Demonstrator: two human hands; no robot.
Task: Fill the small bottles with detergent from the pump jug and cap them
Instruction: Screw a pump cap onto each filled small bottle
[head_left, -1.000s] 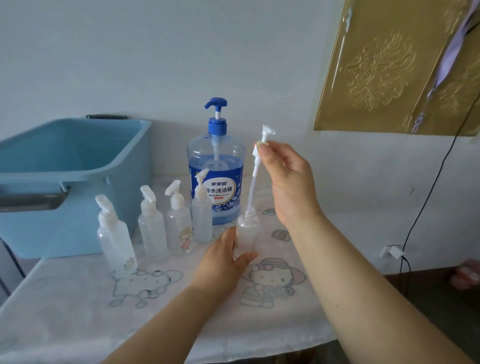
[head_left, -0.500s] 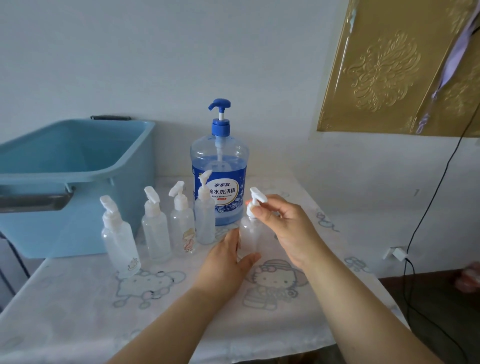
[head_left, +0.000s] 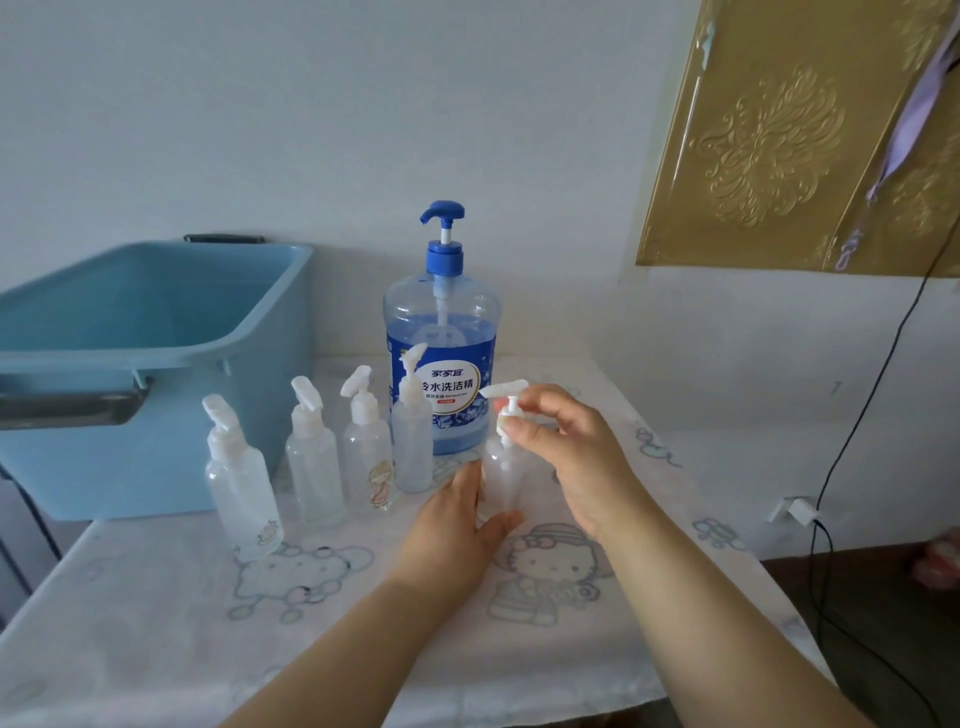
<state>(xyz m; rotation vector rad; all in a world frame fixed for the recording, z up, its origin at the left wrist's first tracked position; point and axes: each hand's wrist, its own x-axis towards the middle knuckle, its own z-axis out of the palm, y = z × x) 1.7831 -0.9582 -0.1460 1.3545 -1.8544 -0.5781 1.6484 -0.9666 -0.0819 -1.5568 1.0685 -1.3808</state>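
Head view: left hand (head_left: 457, 525) curls round the small bottle (head_left: 501, 480) standing on the surface (head_left: 156, 623); right hand (head_left: 576, 457) fingers (head_left: 524, 428) pinch its white pump cap (head_left: 506, 397) at the neck; pump jug (head_left: 441, 332) just behind.

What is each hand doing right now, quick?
Left hand: grips the small bottle near its base.
Right hand: pinches the white pump cap on top of that bottle.

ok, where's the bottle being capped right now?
Head view, centre of the table: the small bottle stands just front-right of the pump jug, left hand holding its base, right hand pinching its pump cap.
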